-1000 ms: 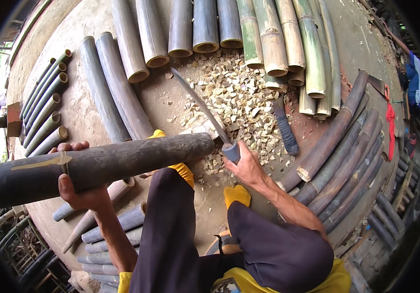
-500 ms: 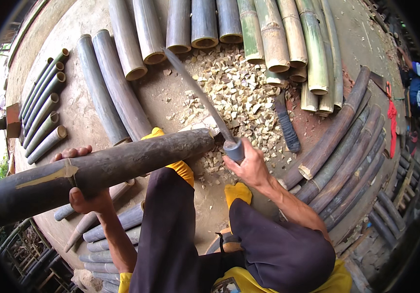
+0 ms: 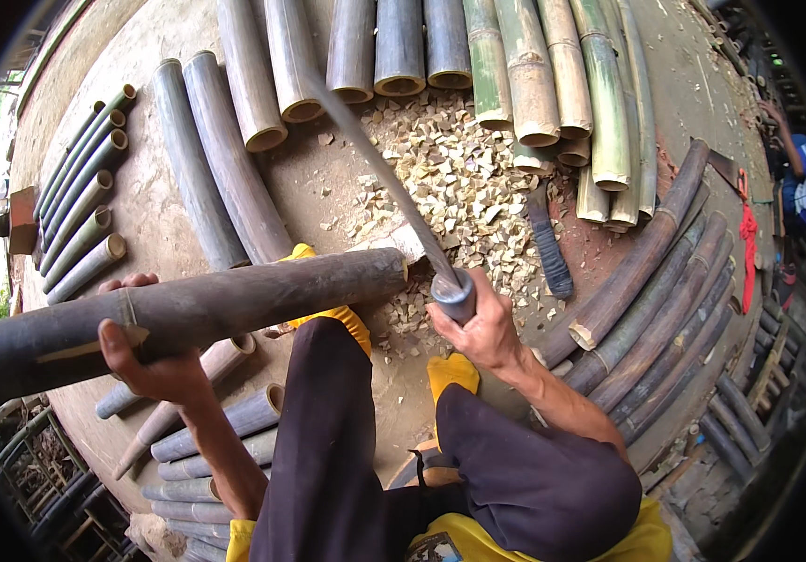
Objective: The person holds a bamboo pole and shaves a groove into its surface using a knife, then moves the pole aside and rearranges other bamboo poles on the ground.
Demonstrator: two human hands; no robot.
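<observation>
My left hand (image 3: 157, 365) is closed round a thick dark bamboo tube (image 3: 262, 298), which slants across from the left edge, with a pale scraped patch near the hand. Closed on the blue-grey handle of a machete (image 3: 379, 173), my right hand (image 3: 485, 326) holds it with the long blade angled up and to the left. The tube's right end lies close to the lower blade, near a pale block (image 3: 401, 242) on the ground. Whether blade and tube touch, I cannot tell. Many bamboo chips (image 3: 464, 187) lie scattered beyond.
Cut bamboo tubes (image 3: 399, 56) lie in rows ahead, with green ones (image 3: 526, 75) beside them and darker poles (image 3: 656, 309) at right. Thin tubes (image 3: 84, 220) lie at left. A knife with a dark wrapped handle (image 3: 550, 253) rests by the chips. Another person (image 3: 804, 178) is at far right.
The bamboo tube has turned slightly, its pale patch now lower, and my left hand has shifted left and up along with it. The machete's handle has tilted a little, still in my right hand.
</observation>
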